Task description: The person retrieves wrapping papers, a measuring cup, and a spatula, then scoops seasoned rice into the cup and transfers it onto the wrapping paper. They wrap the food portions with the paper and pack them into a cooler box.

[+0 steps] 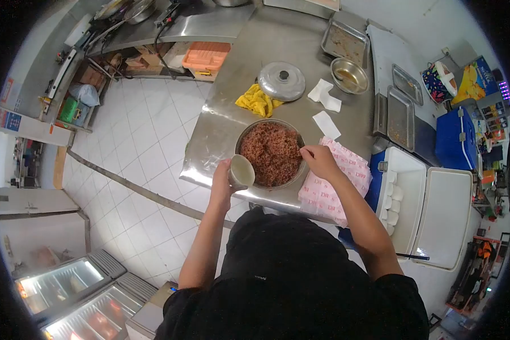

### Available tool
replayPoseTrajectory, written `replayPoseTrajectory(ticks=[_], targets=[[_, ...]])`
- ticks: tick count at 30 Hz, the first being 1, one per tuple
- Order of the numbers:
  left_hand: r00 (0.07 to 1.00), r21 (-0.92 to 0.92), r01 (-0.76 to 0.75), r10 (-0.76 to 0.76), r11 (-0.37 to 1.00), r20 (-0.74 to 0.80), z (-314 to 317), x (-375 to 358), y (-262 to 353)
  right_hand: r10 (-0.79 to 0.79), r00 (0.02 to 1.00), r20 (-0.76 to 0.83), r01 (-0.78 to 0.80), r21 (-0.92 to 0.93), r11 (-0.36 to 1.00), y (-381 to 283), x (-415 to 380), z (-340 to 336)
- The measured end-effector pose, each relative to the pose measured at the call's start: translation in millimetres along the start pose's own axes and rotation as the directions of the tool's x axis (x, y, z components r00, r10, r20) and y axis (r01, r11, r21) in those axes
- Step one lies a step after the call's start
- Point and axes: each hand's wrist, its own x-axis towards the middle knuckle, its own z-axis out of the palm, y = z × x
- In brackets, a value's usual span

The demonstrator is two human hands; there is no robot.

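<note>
A round metal pot (294,182) full of reddish-brown cooked rice (271,152) stands near the front edge of the steel table. My left hand (221,180) is closed round a small pale bowl (242,171), tilted beside the pot's left rim; its inside looks bare. At the right rim, the fingers of my right hand (319,161) are pinched together over the edge of the rice. Whatever they grip is hidden. Under my right wrist lies a stack of pink printed wrapping paper (337,184).
Behind the pot are a yellow cloth (256,101), a metal lid (281,81), white paper pieces (325,95) and a metal bowl (349,76). An open white cooler (408,187) stands right of the steel table (221,113). Glass-topped freezers (96,306) are at lower left.
</note>
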Motion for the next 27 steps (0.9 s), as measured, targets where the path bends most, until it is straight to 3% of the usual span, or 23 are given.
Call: replayPoseTrajectory(ticks=[6,9,12,15,16,18,21,24,27], targets=[[1.000,-0.050,0.000,-0.001,0.999,-0.016,13,3,7,-0.054,0.998,0.015,0.054,0.033,0.998,-22,-3,-22],[0.999,0.111,-0.041,0.038,0.993,0.025,21,16,13,-0.079,0.995,0.063,0.082,-0.042,0.996,-46,-1,-39],[0.978,0.177,-0.036,-0.002,0.983,0.208,39,41,16,-0.290,0.955,0.055,0.274,-0.528,0.804,-83,6,-50],[0.944,-0.075,0.145,-0.115,0.987,0.310,66,41,25,-0.088,0.971,0.223,0.217,-0.664,0.716,-134,12,-44],[0.923,-0.110,0.259,-0.212,0.960,0.322,69,46,29,-0.150,0.967,0.204,0.251,-0.690,0.679,-136,11,-39],[0.904,-0.257,0.289,-0.174,0.922,0.391,68,48,28,-0.274,0.945,0.177,0.311,-0.742,0.594,-135,6,-31],[0.906,-0.419,0.306,-0.126,0.855,0.404,64,48,19,-0.436,0.899,0.024,0.350,-0.637,0.687,-129,-4,-35],[0.931,-0.478,0.177,0.012,0.860,0.366,59,52,5,-0.243,0.965,-0.099,0.149,-0.555,0.818,-119,-11,-42],[0.951,-0.519,0.017,0.147,0.855,0.273,60,52,-1,-0.043,0.980,-0.192,0.024,-0.101,0.995,-81,-16,-18]])
